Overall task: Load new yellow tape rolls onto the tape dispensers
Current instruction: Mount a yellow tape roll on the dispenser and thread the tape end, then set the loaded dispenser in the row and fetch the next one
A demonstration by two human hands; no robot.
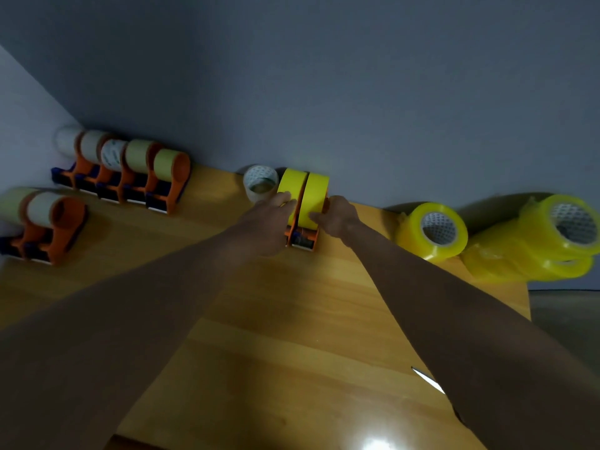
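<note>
Two orange tape dispensers (pixel 301 239) loaded with bright yellow rolls (pixel 303 193) stand side by side at the far middle of the wooden table (pixel 292 319), close to the wall. My left hand (pixel 266 222) grips the left roll from its left side. My right hand (pixel 336 216) holds the right roll from its right side, thumb on the tape face. Wrapped packs of new yellow rolls (pixel 431 230) lie at the right, with a bigger pack (pixel 535 241) beyond them.
A nearly used-up white-cored roll (pixel 260 186) stands left of the pair. A row of orange dispensers with pale rolls (pixel 130 172) lines the far left; more dispensers (pixel 45 222) sit at the left edge. A white blade-like object (pixel 428 380) lies near my right forearm. The table ends at the right.
</note>
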